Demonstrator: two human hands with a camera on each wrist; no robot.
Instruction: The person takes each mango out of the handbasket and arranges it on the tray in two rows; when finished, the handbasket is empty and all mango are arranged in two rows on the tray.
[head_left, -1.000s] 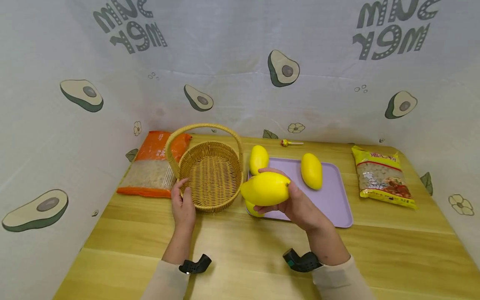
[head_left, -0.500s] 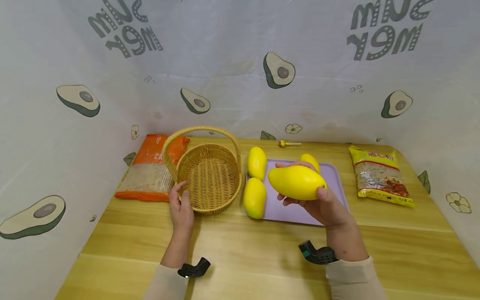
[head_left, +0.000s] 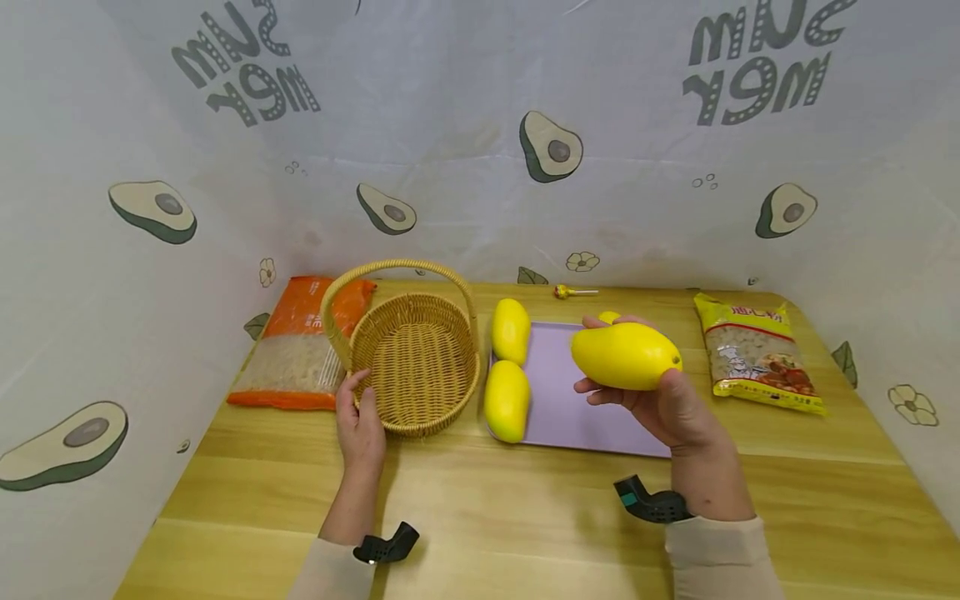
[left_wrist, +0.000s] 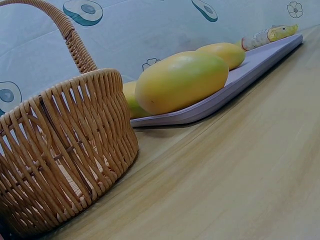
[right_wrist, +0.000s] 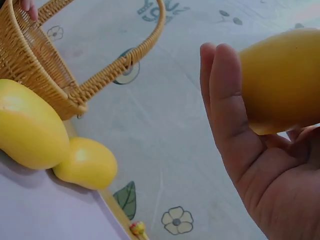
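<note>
My right hand [head_left: 690, 412] holds a yellow mango [head_left: 626, 356] above the purple tray [head_left: 566, 392], thumb near its stem end. In the right wrist view, its fingers [right_wrist: 230, 95] curve round the mango's side. Two more mangoes, a rear one [head_left: 511, 331] and a front one [head_left: 507, 402], lie at the tray's left end. Another mango [head_left: 609, 317] is mostly hidden behind the held one. My left hand [head_left: 362, 429] grips the wicker basket [head_left: 420, 367] at its left front rim. Inside the basket only woven bottom shows. The left wrist view shows its side wall [left_wrist: 75, 145].
An orange bag of grain [head_left: 288, 346] lies behind and left of the basket, partly covered by its tall handle [head_left: 397, 264]. At the back lies a lollipop [head_left: 573, 292]. A yellow food bag [head_left: 759, 354] is at the right. A printed curtain [head_left: 450, 125] surrounds the table.
My right hand has carried the mango rightwards, from beside the basket to over the tray's right half, uncovering the front left mango. The left hand stays at the basket.
</note>
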